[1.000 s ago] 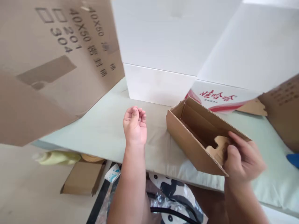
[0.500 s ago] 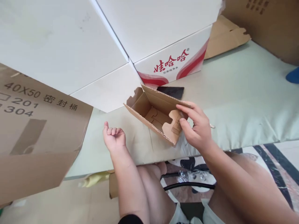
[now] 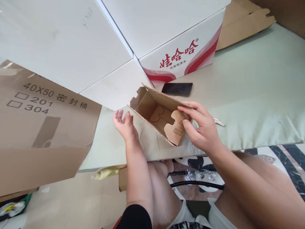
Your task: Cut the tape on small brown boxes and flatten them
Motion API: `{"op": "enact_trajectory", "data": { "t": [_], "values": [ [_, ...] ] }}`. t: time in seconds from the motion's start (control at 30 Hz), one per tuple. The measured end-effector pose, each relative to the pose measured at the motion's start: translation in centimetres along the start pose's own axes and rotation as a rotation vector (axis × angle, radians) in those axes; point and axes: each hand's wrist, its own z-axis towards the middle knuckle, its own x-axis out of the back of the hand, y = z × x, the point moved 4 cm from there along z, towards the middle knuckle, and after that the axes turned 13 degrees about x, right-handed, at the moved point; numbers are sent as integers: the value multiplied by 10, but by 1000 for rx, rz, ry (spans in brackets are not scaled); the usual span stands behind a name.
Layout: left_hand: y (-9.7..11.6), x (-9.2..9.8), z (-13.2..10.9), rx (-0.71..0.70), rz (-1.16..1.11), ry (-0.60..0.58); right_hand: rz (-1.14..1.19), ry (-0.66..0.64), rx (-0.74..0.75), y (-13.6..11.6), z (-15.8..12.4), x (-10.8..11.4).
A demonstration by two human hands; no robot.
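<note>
Close to the front edge of the cloth-covered bench (image 3: 252,98), about midway along the part in view, a small brown carton (image 3: 152,109) sits with its open top turned up toward the wearer. Its long walls slant from the far left down to the near right, and its lowest corner points at the bench's front edge; whether its base rests fully on the cloth, I cannot tell.

The right hand (image 3: 202,127) has the carton by its right end in a narrow pinch: the thumb lies against the end flap (image 3: 175,127) (a notched one, with small dark print on it) and the index finger reaches over the top of the far wall. So most of the carton extends leftward from that grip, with its hollow clear of the fingers.

The left hand (image 3: 127,125) holds nothing. Its fingers are loosely bent and spread a little, just beside the carton's left corner; contact there is hard to judge.

Farther from the front edge, a dark phone (image 3: 177,89) lies flat between the carton and a white box with red lettering (image 3: 181,60). A thin silvery strip (image 3: 219,122) pokes out to the right of the right hand. Toward the bench's left end, a large printed carton (image 3: 69,127) juts past the front edge.
</note>
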Motion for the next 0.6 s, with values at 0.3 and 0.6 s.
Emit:
{"op": "enact_trajectory", "data": {
  "t": [0.3,0.6],
  "values": [
    [34,-5,-15,-274,161,-235,-53,-165,128,-22,-6,-17],
    [31,-12,-20,-170,151,-361,-22,-257,79,-20,-14,-29]
  ]
}}
